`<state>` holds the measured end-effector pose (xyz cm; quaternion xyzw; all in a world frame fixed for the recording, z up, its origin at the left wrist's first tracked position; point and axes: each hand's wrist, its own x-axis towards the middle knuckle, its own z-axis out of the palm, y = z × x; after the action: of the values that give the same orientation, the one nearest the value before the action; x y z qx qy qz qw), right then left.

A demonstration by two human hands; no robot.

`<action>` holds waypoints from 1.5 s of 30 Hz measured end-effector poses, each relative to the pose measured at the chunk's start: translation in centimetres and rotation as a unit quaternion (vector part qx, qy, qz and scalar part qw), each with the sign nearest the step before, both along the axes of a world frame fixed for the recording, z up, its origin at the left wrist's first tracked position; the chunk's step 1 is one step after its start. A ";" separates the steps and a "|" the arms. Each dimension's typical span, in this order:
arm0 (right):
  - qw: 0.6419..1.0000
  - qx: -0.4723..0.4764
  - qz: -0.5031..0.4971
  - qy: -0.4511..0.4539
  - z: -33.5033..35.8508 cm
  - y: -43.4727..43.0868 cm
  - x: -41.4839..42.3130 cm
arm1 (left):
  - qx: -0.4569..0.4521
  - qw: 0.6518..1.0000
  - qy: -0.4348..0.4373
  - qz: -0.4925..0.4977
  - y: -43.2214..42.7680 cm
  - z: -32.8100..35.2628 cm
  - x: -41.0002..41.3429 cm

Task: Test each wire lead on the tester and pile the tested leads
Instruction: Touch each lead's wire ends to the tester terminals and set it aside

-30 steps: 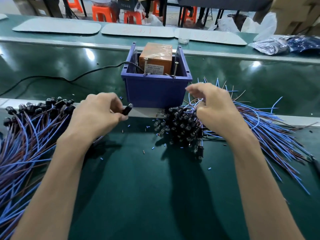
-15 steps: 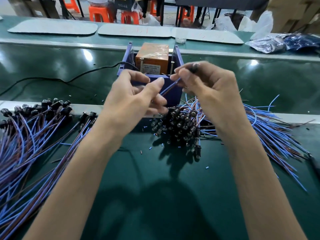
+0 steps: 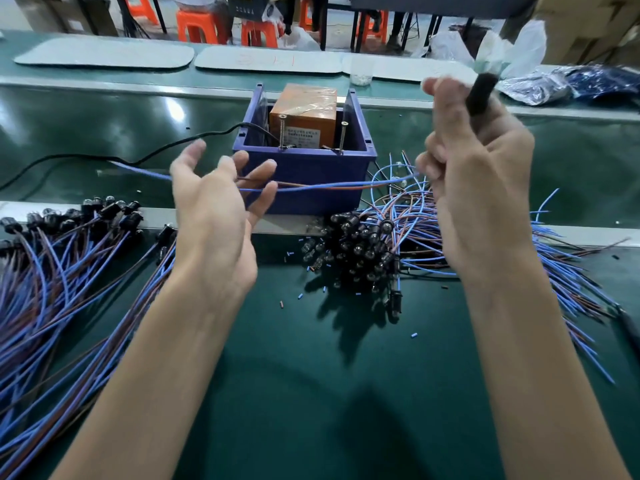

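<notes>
My right hand (image 3: 474, 168) is raised right of the blue bin (image 3: 304, 181) and grips the black socket end of a wire lead (image 3: 332, 186). The lead's blue and brown wires stretch left across the bin's front to my left hand (image 3: 214, 209), whose fingers are spread with the wires running loosely between them. Inside the bin sits the orange tester (image 3: 304, 114) with two upright screws as contacts. A heap of leads (image 3: 374, 251) lies right of centre, below my right hand. A second pile of leads (image 3: 59, 271) fans out at the left.
A black power cable (image 3: 104, 157) runs from the bin to the left over the green conveyor. Small bits of cut insulation (image 3: 300, 296) dot the mat. White trays (image 3: 104, 57), plastic bags (image 3: 554, 84) and orange stools (image 3: 204, 27) lie beyond the belt.
My right hand has lifted the lead's socket end up and to the right. My left hand has opened and slid left along the wires, which are now stretched out between both hands.
</notes>
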<state>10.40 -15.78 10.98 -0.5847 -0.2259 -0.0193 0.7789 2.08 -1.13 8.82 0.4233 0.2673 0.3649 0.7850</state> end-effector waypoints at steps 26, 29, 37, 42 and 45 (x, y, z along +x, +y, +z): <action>0.975 -0.174 0.107 0.091 -1.5 1.0 -0.5 | 0.303 0.872 0.135 -0.360 -2.3 -0.6 -0.3; 0.978 -0.166 0.091 0.088 -1.4 1.1 -0.5 | 0.308 0.876 0.122 -0.350 -2.2 -0.7 -0.2; 0.981 -0.058 0.096 0.158 -0.9 1.2 -0.4 | 0.280 0.931 0.095 -0.216 -1.6 -1.2 0.2; 0.987 -0.080 0.026 0.137 -1.4 1.0 0.2 | 0.321 0.933 0.112 -0.117 -0.4 -1.6 0.3; 0.986 -0.096 -0.006 0.136 -2.0 1.0 0.6 | 0.340 0.927 0.135 -0.081 0.1 -1.8 0.4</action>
<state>11.03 -14.80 8.98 -0.6551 -0.1151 0.0773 0.7427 2.46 -1.03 7.01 0.7304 0.1957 0.3079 0.5775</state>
